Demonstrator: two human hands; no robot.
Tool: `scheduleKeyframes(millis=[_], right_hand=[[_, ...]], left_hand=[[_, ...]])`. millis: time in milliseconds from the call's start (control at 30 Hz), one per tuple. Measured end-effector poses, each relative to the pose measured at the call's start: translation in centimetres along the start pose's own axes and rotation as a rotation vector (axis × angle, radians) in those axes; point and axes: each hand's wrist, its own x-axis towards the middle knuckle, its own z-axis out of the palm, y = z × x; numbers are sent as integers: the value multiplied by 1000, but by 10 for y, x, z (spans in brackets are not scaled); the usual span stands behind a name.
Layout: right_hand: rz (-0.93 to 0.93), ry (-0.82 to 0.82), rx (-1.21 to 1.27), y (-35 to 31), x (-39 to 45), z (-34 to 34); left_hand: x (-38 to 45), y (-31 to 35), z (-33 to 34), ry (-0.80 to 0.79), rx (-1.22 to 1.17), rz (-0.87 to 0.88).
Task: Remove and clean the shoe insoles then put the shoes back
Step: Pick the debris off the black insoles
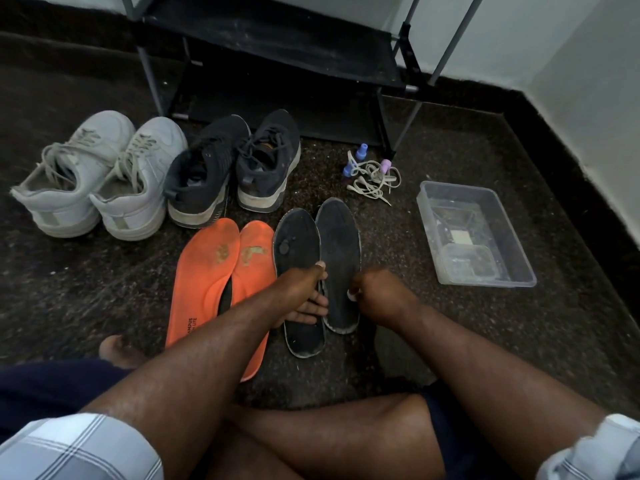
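Dark speckled floor (86, 289), person sitting on it, legs crossed, plaid sleeves rolled at both forearms.

Left hand (304, 292): fingers curled round the inner edge of the left black insole (298, 244), thumb on top, other fingers under it near mid-length. Right hand (374, 292): fingers curled at the right black insole (337, 244), fingertips on its surface near the heel end; can't tell if it's an actual pinch or just contact. The two black insoles lie side by side, edges touching, toes pointing away.

Orange insole pair (207, 271) just left of the black ones, also side by side, worn patches at the forefoot, the left forearm crossing over their heel ends.

Clear plastic tub (429, 206) to the right, well apart from the insoles, a smaller clear container sitting inside it.

Further out: black sneakers (235, 168) just beyond the insoles, white sneakers (97, 178) to their left, all toes away. Loose shoelaces (374, 181) with small purple and pink bottles near the shoe rack (277, 46) leg. The rack stands against the wall.
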Motion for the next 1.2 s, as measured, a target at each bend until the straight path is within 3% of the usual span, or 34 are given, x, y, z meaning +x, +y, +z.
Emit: scheduleKeyframes(millis=[200, 300, 367, 533, 700, 867, 1000, 1133, 1200], right_hand=[[-77, -100, 79, 2, 1, -9], [-2, 112, 217, 9, 20, -17], [-8, 230, 174, 16, 36, -15], [-242, 132, -77, 5, 57, 4], [-70, 214, -96, 14, 84, -7], [-221, 139, -42, 4, 77, 7], [43, 97, -67, 9, 78, 0], [-178, 52, -173, -3, 74, 8], [-75, 87, -222, 7, 83, 4]], left_hand=[[3, 1, 0, -3, 59, 7], [7, 1, -3, -1, 39, -1], [10, 1, -5, 1, 15, -11], [15, -2, -6, 1, -10, -25], [15, -1, -5, 0, -14, -33], [15, 0, -4, 11, -12, -30], [13, 0, -3, 13, -7, -35], [12, 1, -3, 17, -4, -28], [11, 1, -3, 18, -5, -27]])
